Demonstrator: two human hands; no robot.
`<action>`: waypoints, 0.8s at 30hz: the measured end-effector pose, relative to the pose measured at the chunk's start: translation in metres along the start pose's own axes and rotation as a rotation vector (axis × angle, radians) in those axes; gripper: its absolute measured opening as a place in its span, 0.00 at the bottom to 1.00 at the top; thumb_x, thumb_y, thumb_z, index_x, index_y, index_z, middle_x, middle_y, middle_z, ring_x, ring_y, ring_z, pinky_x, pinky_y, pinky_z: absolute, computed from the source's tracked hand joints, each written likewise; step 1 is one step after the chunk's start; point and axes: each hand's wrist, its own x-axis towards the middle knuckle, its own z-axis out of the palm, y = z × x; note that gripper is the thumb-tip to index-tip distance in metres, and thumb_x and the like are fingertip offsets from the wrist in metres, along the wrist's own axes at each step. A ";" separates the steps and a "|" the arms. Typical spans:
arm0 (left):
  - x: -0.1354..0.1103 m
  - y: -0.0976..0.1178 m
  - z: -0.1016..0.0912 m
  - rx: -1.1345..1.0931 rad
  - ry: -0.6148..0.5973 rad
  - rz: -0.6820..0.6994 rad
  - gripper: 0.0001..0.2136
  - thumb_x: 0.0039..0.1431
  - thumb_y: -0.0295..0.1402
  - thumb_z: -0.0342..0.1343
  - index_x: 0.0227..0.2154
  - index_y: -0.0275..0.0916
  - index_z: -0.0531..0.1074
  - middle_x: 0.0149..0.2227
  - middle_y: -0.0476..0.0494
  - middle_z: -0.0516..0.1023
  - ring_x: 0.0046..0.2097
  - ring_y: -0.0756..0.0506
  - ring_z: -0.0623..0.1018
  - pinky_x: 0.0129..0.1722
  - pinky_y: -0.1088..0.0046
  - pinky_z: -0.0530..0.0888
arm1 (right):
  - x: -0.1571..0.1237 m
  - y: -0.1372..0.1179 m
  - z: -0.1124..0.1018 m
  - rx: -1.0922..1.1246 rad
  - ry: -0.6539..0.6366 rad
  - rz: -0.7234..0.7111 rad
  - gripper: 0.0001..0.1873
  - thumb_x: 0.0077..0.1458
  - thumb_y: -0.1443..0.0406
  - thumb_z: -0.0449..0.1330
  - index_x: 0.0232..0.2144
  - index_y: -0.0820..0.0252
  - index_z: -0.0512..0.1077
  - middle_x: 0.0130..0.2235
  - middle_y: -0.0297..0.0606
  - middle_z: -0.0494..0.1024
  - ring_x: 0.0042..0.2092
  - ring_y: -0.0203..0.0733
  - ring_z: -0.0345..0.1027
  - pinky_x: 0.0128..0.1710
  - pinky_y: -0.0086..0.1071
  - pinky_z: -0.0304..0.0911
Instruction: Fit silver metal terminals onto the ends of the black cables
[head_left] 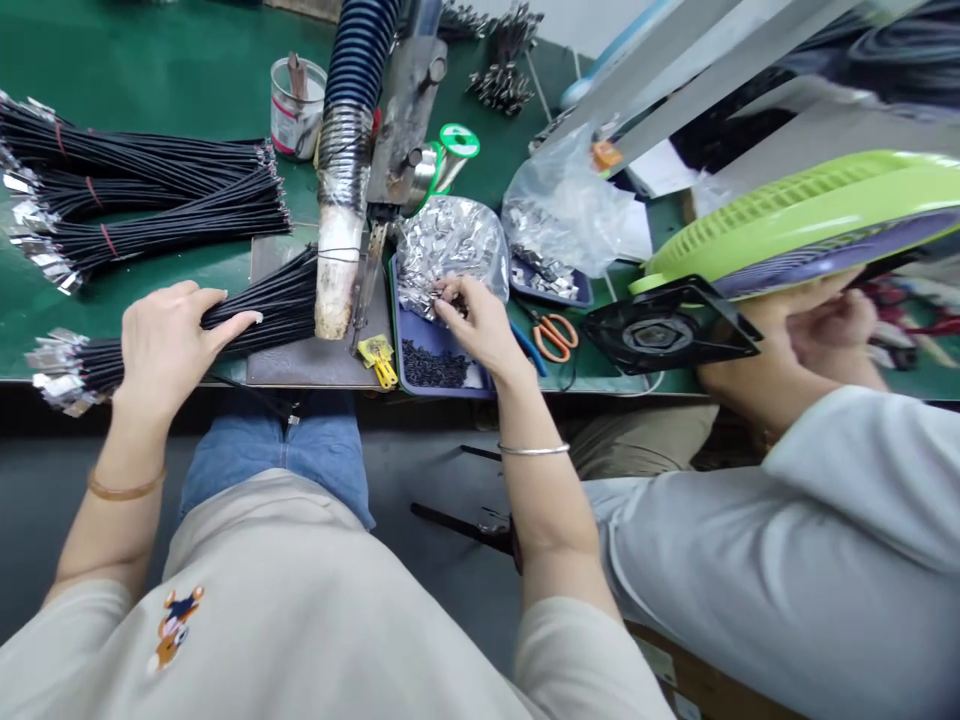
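My left hand [169, 340] is wrapped round a bundle of black cables [281, 305], lying across the table's front edge with silvery metal ends [64, 370] at the left. My right hand [476, 325] reaches to a clear plastic bag of small shiny metal parts [450, 245]. Its thumb and fingers are pinched together at the edge of the parts; what is between them is too small to make out. The bag rests on a blue tray [396, 330], which also holds many tiny black pieces [431, 365].
Tied cable bundles [157, 230] lie at the left. A ducted hose [349, 150] hangs beside a metal stand [405, 130]. Solder spools [457, 142], orange-handled scissors [555, 338], a yellow tool [379, 358] and a small black fan [664, 325] are nearby. A co-worker [750, 530] sits at right.
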 end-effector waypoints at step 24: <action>0.018 0.007 0.017 0.095 -0.153 -0.109 0.25 0.69 0.47 0.39 0.44 0.38 0.79 0.40 0.32 0.82 0.46 0.31 0.80 0.38 0.65 0.67 | -0.019 -0.024 -0.031 -0.194 0.397 0.125 0.09 0.61 0.58 0.56 0.31 0.53 0.64 0.27 0.33 0.71 0.30 0.44 0.69 0.37 0.39 0.64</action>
